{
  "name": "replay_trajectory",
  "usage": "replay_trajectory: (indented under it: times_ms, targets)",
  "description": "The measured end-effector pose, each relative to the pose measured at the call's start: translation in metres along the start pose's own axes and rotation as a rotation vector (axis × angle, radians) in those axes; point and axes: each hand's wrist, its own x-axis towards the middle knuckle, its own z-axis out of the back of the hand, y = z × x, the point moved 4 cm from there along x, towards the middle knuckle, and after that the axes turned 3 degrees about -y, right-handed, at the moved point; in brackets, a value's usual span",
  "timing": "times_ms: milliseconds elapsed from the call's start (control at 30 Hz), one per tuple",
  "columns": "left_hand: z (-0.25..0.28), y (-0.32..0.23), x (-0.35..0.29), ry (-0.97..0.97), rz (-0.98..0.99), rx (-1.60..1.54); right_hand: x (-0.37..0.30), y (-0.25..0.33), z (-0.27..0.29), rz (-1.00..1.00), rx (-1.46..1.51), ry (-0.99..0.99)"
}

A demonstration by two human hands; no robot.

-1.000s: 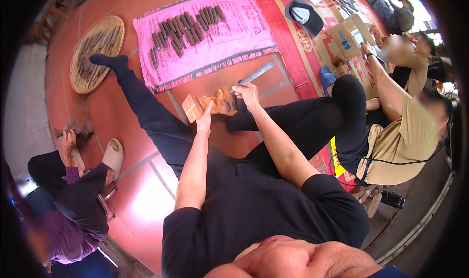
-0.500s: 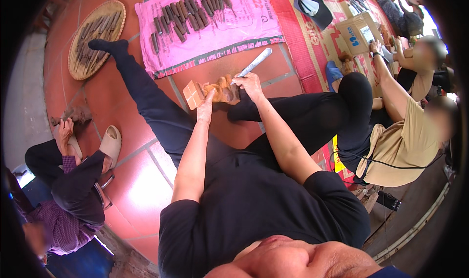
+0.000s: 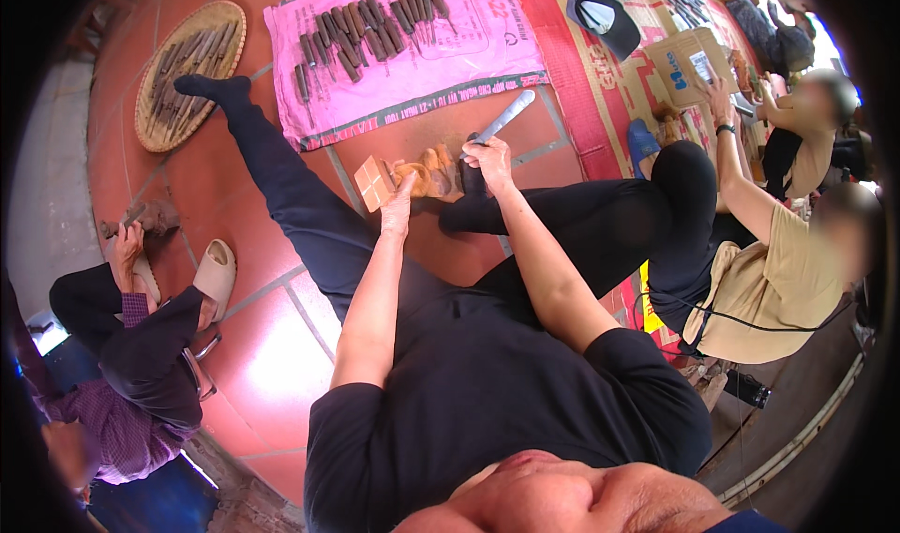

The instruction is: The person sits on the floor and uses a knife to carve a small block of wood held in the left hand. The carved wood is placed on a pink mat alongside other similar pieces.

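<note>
My left hand (image 3: 398, 205) is closed round a carved wooden figure (image 3: 439, 169) near its flat square base (image 3: 375, 183). The figure is light brown and lies on its side between my legs, with the base toward the left. In my closed right hand (image 3: 490, 164) is a long pale-grey knife (image 3: 508, 115), its broad end pointing up and to the right. The knife's lower end is hidden by my fingers. That hand is just right of the figure's far end, by my dark-socked foot (image 3: 472, 179).
Beyond my hands, a pink sheet (image 3: 422, 88) bears several brown-handled carving tools (image 3: 361, 27). A round woven tray (image 3: 155, 139) with more tools stands by my left foot. One person (image 3: 131, 420) sits at left, another (image 3: 759, 280) at right near a cardboard box (image 3: 670, 72).
My right hand with the knife has moved right, away from the figure. My left hand keeps its hold on the figure. The right-hand person's arm has shifted slightly.
</note>
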Motion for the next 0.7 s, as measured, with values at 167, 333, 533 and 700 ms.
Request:
replay_trajectory:
  times_ms: [167,333,533,700]
  targets:
    - [-0.004,-0.005,-0.004,-0.024,-0.004,-0.050,-0.009,0.000,-0.012,0.020,-0.149,0.088]
    - [0.000,-0.001,-0.002,-0.014,-0.023,-0.007,-0.003,-0.003,0.000,-0.009,-0.036,-0.012]
    - [-0.005,-0.010,-0.007,-0.029,-0.015,-0.026,-0.007,0.000,-0.010,0.055,-0.180,0.091]
    - [-0.003,-0.007,-0.005,-0.013,-0.056,-0.006,-0.002,-0.001,0.001,-0.006,-0.059,-0.040]
